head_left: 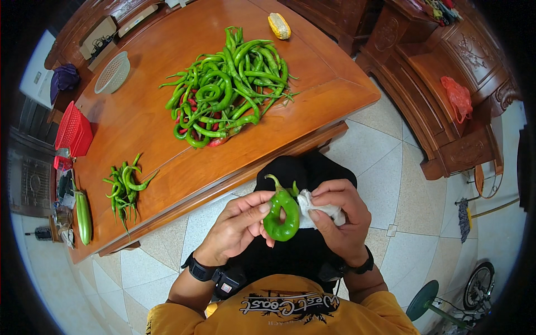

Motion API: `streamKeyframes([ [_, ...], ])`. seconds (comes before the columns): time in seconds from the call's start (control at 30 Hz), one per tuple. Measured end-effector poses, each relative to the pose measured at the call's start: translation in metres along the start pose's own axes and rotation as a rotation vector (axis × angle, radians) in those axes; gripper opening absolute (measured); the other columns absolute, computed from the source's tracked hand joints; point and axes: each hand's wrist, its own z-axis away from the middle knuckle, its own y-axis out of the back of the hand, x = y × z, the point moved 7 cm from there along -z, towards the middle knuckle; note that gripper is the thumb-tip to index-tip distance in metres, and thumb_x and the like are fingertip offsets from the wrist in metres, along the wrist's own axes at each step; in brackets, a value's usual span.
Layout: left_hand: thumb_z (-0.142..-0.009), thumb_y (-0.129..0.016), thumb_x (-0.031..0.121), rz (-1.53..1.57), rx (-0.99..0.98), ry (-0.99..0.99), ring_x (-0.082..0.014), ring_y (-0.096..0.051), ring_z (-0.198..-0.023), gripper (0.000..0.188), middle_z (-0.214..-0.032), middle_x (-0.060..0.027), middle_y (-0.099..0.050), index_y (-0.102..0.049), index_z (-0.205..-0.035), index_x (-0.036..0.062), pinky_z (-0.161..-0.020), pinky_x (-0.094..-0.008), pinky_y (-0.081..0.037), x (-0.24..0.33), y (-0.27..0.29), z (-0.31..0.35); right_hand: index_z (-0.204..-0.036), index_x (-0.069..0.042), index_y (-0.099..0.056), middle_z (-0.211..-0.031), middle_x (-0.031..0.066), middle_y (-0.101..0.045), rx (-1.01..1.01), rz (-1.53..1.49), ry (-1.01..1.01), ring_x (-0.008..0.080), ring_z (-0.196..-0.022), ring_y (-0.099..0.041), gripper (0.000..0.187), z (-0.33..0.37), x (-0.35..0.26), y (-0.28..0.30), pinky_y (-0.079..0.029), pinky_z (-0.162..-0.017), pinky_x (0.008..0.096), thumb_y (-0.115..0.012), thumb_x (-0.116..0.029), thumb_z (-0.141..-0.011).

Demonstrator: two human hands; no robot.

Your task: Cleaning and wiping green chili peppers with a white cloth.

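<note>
Between thumb and fingers, my left hand (244,224) pinches a curled green chili pepper (283,230) that bends round into a ring. A crumpled white cloth (321,211) is gripped in my right hand (340,216), close beside the pepper. The tip of a green pepper (295,188) shows between the ringed pepper and the cloth; whether it belongs to the same pepper I cannot tell. Both hands are over my lap, in front of the table edge. On the wooden table (312,111) lies a large heap of green chilies (223,84) with some red ones. A smaller bunch of green chilies (128,187) rests at the left.
A corn cob (279,25) lies at the table's far side. Along the left are a white colander (113,72), a red basket (73,129) and a long pale green gourd (83,216). Right of the tiled floor stands a carved wooden bench (441,72) bearing a red plastic bag (458,97).
</note>
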Motion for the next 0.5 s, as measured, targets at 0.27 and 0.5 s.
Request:
streamKeyframes([
  [0.27,-0.097,-0.044,0.013,0.029,0.010,0.013,-0.0166,-0.064,-0.078,0.033,-0.101,-0.0134,-0.061,-0.046,-0.125,-0.0038,-0.061,-0.0283,-0.055,-0.004,0.001,0.000,-0.091,-0.003,-0.062,-0.095,0.0112,-0.060,-0.144,-0.078,-0.017,0.0207,-0.083,-0.061,0.022,0.000,0.000,-0.013,-0.048,-0.071,0.0273,-0.069,0.003,-0.071],
  [0.5,-0.097,-0.045,0.013,-0.048,-0.045,0.041,-0.0148,-0.064,-0.077,0.033,-0.099,-0.0110,-0.062,-0.046,-0.125,-0.0044,-0.061,-0.0284,-0.055,-0.006,-0.008,0.000,-0.102,-0.001,-0.057,-0.100,0.0143,-0.059,0.000,-0.142,-0.062,0.0224,-0.090,-0.061,0.033,0.005,0.013,-0.013,-0.048,-0.077,0.0290,-0.066,0.005,-0.071],
])
